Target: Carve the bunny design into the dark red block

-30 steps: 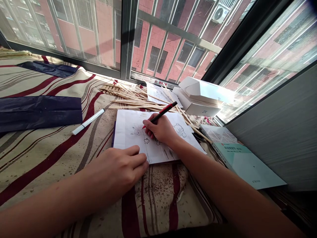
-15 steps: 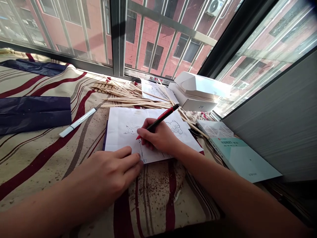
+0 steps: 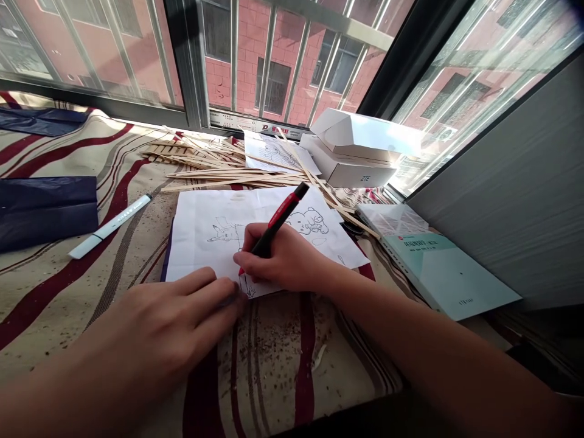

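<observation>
My right hand [image 3: 274, 252] is closed round a black pen with red parts [image 3: 283, 213], its red tip down at the near left part of a white sheet of paper [image 3: 201, 213]. Line drawings cover the sheet: a long-eared cartoon figure [image 3: 223, 232] on the left and a bear-like figure [image 3: 312, 221] on the right, partly behind my hand. My left hand [image 3: 187, 316] lies palm down across the sheet's near left edge, fingers stretched side by side, with its thumb hidden. Something dark blue shows under the sheet's left edge.
A capped white marker [image 3: 109, 228] and dark blue wrapping [image 3: 48, 210] lie left on the striped cloth. Behind the sheet are thin wooden sticks [image 3: 214, 173], another drawing [image 3: 276, 152] and a white box [image 3: 360, 173]. A pale green book [image 3: 447, 274] lies right, beside the wall panel.
The pen tip has moved down the sheet toward its near edge, and the pen stands more upright. The camera view has shifted slightly. My left hand still rests at the sheet's edge.
</observation>
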`<state>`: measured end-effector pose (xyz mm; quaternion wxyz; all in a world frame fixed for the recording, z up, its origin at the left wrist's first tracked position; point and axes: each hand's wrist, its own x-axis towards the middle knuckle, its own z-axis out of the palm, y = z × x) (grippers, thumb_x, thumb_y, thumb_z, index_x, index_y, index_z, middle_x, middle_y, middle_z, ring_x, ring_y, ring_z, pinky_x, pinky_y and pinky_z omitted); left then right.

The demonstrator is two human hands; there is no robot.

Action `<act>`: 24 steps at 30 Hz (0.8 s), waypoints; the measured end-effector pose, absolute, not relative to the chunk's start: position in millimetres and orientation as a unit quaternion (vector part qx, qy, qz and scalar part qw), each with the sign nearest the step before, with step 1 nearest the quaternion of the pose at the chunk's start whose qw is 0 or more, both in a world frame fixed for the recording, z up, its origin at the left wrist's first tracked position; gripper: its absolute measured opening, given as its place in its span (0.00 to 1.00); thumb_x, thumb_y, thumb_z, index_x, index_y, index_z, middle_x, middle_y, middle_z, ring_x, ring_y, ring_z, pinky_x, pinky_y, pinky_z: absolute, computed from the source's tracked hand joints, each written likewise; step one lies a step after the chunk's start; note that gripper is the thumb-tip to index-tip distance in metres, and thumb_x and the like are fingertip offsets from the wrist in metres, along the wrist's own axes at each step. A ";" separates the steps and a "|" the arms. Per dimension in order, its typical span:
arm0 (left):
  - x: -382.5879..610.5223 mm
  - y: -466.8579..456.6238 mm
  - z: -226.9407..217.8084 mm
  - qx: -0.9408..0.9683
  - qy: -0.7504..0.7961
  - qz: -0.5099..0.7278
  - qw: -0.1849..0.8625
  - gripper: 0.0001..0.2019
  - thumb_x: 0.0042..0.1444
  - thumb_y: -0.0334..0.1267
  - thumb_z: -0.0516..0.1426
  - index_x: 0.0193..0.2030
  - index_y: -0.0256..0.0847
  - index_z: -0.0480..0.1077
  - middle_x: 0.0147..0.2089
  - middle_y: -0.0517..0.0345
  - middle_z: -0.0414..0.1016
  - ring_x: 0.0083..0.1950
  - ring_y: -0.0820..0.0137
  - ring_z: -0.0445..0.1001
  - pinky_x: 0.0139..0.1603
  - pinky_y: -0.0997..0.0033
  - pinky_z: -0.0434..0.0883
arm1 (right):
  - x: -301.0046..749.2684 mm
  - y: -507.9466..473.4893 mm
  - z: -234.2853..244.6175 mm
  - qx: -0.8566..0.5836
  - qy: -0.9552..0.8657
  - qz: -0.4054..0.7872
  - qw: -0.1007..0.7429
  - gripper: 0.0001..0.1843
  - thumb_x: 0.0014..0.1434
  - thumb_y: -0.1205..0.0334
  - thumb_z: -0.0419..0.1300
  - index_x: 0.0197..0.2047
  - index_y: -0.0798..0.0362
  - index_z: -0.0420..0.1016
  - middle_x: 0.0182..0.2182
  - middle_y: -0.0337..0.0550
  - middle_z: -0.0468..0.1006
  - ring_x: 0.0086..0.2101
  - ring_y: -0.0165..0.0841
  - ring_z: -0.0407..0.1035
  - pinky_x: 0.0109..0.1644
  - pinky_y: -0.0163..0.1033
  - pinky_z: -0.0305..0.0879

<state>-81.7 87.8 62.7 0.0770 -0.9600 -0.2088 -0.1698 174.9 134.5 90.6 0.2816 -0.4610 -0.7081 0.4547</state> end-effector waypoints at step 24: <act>-77.3 93.3 75.4 -0.968 -0.184 -0.153 0.078 0.12 0.81 0.26 0.59 0.56 0.41 0.85 0.57 0.48 0.88 0.50 0.59 0.82 0.41 0.60 0.79 | 170.1 140.4 82.0 -0.481 -0.660 0.495 0.297 0.22 0.66 0.49 0.77 0.32 0.47 0.71 0.23 0.33 0.78 0.25 0.29 0.70 0.32 0.36 0.65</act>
